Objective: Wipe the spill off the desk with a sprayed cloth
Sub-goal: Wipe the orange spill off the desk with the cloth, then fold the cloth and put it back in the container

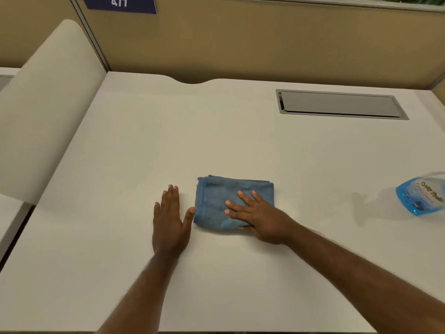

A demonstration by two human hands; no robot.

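Note:
A folded blue cloth [216, 201] lies on the white desk [216, 136] near its middle. My right hand [257, 218] rests flat on the cloth's right half, fingers spread, pressing it down. My left hand [171, 220] lies flat on the desk just left of the cloth, and its thumb touches the cloth's left edge. A blue spray bottle [423, 196] stands at the right edge of the view, apart from both hands. No spill shows on the desk surface.
A grey cable hatch [337, 104] is set into the desk at the back right. A tan partition [240, 44] runs behind the desk, with a blue sign reading 477 [120, 3]. A cream side divider [45, 104] stands at the left.

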